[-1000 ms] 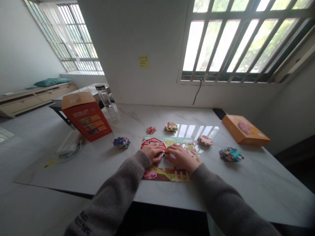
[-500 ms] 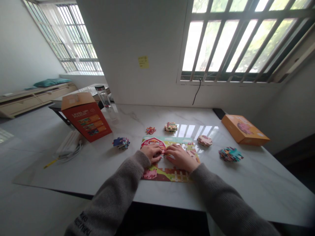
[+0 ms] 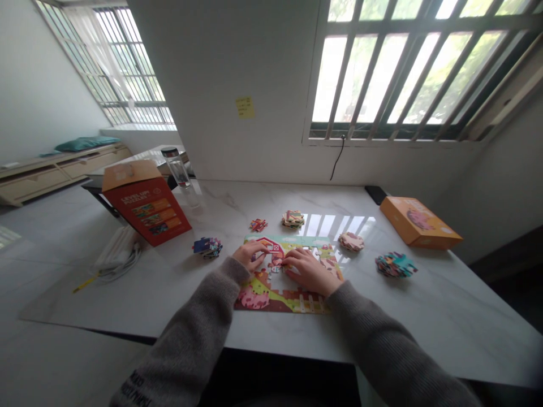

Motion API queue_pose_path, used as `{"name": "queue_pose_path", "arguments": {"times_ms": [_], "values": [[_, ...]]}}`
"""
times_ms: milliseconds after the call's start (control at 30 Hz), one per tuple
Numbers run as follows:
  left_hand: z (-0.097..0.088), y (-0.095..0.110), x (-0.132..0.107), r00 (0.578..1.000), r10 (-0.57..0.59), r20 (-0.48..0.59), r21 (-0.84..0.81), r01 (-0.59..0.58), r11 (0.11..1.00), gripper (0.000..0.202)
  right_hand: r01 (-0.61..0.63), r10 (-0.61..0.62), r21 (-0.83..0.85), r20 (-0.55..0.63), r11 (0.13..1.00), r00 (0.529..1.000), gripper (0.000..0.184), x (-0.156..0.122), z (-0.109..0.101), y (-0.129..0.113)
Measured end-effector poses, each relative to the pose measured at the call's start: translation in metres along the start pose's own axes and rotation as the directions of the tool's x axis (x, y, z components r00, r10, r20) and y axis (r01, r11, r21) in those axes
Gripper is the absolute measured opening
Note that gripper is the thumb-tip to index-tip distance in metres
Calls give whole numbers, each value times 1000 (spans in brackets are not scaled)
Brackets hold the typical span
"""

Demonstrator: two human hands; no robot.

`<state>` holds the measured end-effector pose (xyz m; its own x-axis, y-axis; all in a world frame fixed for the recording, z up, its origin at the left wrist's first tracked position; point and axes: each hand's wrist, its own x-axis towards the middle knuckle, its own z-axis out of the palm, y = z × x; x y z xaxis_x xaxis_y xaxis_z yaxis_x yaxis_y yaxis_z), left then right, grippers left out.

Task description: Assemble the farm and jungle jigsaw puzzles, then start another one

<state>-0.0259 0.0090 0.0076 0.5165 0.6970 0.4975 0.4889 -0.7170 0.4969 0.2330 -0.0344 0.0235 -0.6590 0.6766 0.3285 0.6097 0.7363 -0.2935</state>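
A colourful farm jigsaw puzzle (image 3: 292, 297) lies flat on the white marble table (image 3: 424, 316) in front of me. My left hand (image 3: 247, 254) rests on the puzzle's upper left part beside the red barn picture, fingers curled and pressing down. My right hand (image 3: 309, 271) lies on the middle of the puzzle, fingers stretched flat towards the left hand. Both arms wear grey sleeves. Whether a loose piece sits under the fingertips is hidden.
Small piles of puzzle pieces lie around: a blue pile (image 3: 207, 246) at left, a red one (image 3: 258, 225), a pile behind (image 3: 294, 219), a pink one (image 3: 352, 241), a teal one (image 3: 394, 264) at right. A red box (image 3: 146, 206), a glass bottle (image 3: 177, 168), an orange box (image 3: 418, 222).
My left hand has slid left and up, uncovering more of the puzzle's left part with the barn and the pink pig. The right hand has barely moved.
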Motion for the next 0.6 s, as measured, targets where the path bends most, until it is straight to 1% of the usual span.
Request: {"name": "queue_pose_path", "arguments": {"times_ms": [100,200,300,367,433,533,600], "values": [[4,-3,-2,994,19,107,33,-23,999,4,-3,3,2,-6,1000,1000,25,0,1,1],[9,-4,-2,986,30,166,52,-39,998,10,-7,7,3,-6,1000,1000,25,-1,2,2],[9,-2,-2,984,24,179,72,-38,997,10,-4,4,3,-2,1000,1000,23,-1,2,1],[8,0,-2,989,6,150,97,-20,995,8,-6,6,4,-2,1000,1000,22,-1,1,0],[5,1,0,995,-30,90,134,17,991,9,-8,8,8,-5,1000,1000,22,0,1,0],[0,-1,6,994,-111,-9,190,111,975,12,-9,9,10,-12,1000,1000,22,0,2,0],[-4,-6,13,981,-187,-60,237,196,951,12,-12,12,10,-14,1000,1000,23,0,3,1]]}}
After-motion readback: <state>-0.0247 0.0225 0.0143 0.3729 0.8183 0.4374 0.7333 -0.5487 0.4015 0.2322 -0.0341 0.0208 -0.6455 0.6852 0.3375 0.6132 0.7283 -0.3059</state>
